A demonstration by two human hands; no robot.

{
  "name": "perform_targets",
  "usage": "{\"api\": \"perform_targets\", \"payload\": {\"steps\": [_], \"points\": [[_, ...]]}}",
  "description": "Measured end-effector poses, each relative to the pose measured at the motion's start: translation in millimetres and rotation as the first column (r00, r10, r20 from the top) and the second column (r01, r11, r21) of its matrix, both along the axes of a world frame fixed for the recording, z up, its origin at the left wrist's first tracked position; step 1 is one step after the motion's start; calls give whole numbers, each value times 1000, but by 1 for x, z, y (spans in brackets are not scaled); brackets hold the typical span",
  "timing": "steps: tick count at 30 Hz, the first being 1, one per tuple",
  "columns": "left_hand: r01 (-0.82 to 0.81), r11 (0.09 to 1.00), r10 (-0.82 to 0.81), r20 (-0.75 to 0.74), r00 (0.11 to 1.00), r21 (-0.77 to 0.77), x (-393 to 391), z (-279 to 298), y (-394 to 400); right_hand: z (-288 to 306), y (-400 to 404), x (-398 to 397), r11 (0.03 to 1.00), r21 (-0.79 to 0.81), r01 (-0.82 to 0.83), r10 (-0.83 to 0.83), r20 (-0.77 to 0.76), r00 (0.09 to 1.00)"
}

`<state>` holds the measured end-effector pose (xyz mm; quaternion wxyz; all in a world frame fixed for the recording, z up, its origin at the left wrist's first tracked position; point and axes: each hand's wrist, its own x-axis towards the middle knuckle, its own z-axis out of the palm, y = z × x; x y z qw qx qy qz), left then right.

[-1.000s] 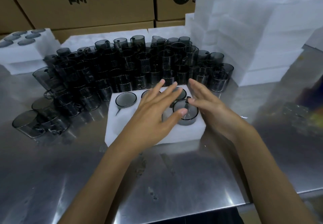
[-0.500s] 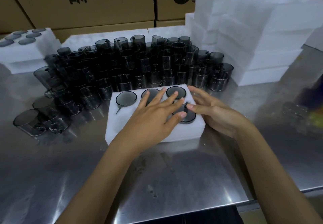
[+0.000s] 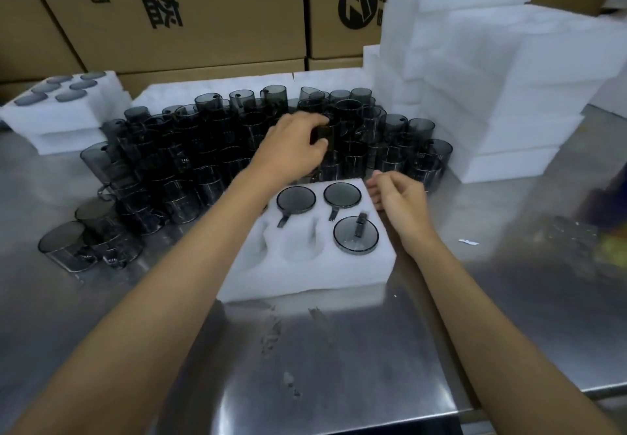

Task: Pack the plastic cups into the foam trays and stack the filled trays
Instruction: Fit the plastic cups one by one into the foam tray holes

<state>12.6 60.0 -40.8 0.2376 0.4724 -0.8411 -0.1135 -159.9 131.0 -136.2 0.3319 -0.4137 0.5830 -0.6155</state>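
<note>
Left hand: my left hand (image 3: 291,149) reaches over the cup pile (image 3: 237,149), fingers curled round one dark cup (image 3: 324,132).
Foam tray: foam tray (image 3: 305,265) before me holds three visible cups.
Right hand: my right hand (image 3: 402,202) rests loosely curled, holding nothing, at the tray's right edge.
Writing: cardboard boxes (image 3: 203,10) behind carry black Chinese characters.
Right: white foam stack (image 3: 492,78).

Bare table (image 3: 339,367) lies open in front of the tray (image 3: 305,275). Behind it, packed cups (image 3: 203,149) block the way; a foam stack (image 3: 492,95) walls the right, filled trays (image 3: 61,119) the left, boxes (image 3: 203,10) the rear.
</note>
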Motion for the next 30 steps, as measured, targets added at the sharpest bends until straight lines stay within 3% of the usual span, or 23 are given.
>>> {"api": "perform_targets", "payload": {"steps": [2,6,14,18,24,30], "points": [[-13,1000,14,77,997,-5,-8,5,-24,-1,-4,0,1000,3,15,-15,-68,998],[-67,996,78,177,981,-65,-19,2,-52,-6,-6,-5,1000,-23,13,-14,-61,998],[-33,989,49,107,993,-146,-12,-2,-43,-4,-4,-8,1000,-9,-15,15,-30,999],[48,996,-53,-58,997,-80,11,10,-13,-4,-4,-8,1000,-2,-20,20,-29,999],[158,987,-157,-141,977,-5,59,18,60,-4,3,-6,1000,-6,-16,16,-25,1000],[192,974,-190,-25,981,122,88,-2,109,1,12,2,1000,19,18,-17,-66,998]]}}
